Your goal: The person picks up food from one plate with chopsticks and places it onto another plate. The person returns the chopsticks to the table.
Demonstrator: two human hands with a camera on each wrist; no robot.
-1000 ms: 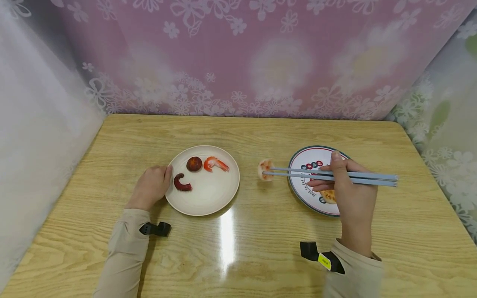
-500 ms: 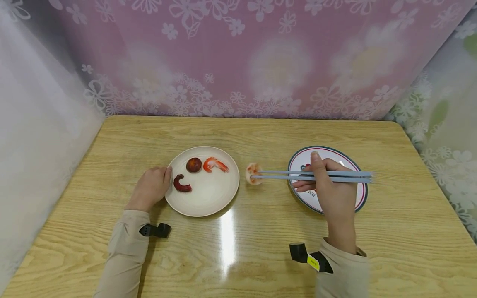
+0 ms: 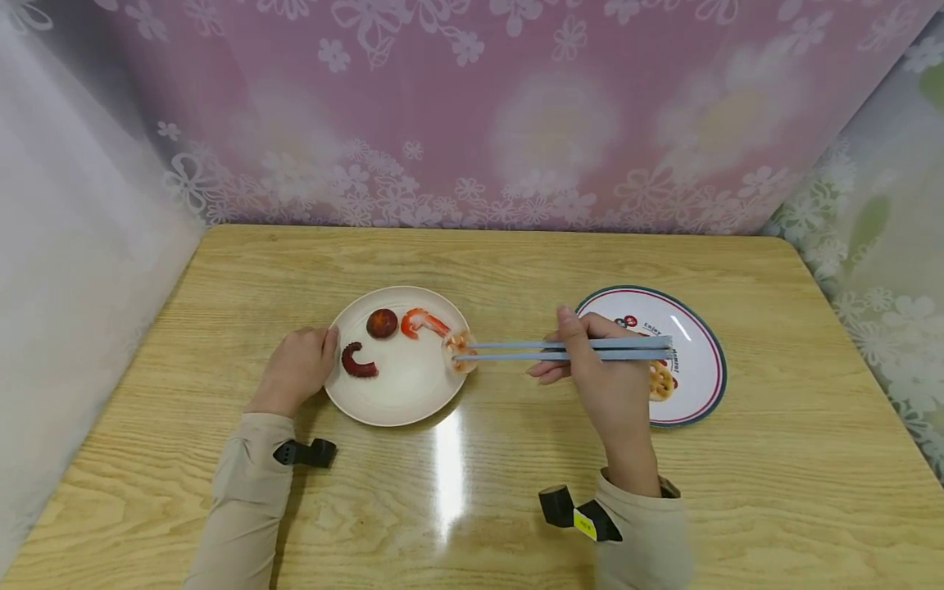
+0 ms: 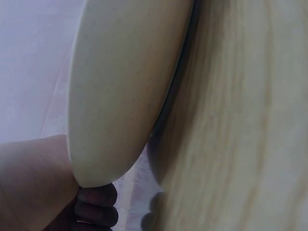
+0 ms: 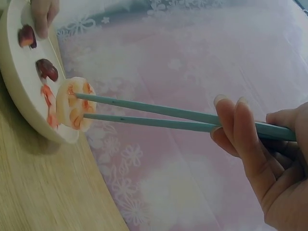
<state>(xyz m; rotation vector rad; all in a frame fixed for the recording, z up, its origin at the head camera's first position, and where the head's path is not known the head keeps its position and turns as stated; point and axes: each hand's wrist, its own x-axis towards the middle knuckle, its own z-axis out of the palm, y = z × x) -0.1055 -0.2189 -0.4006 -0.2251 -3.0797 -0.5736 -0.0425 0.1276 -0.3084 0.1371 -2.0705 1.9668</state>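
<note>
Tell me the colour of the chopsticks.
The chopsticks look blue-green, best seen in the right wrist view; in the head view, paler blue.

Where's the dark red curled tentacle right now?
In the head view, the tentacle lies on the round cream plate, at its left side, near the bare left hand.

1. Tabletop [image 3: 509,492], centre to bottom: wood-grained, glossy, streaked with white glare.
2. Cream plate [image 3: 401,401], left of centre: smooth, faintly shiny.
3. Printed plate [image 3: 696,385], right of centre: smooth, glossy.
4. 2 chopsticks [image 3: 634,355], right of centre: smooth, plastic-looking.
5. Curtain [image 3: 442,98], top: printed cloth.
6. Sleeves [image 3: 251,492], bottom: matt, creased cloth.
</note>
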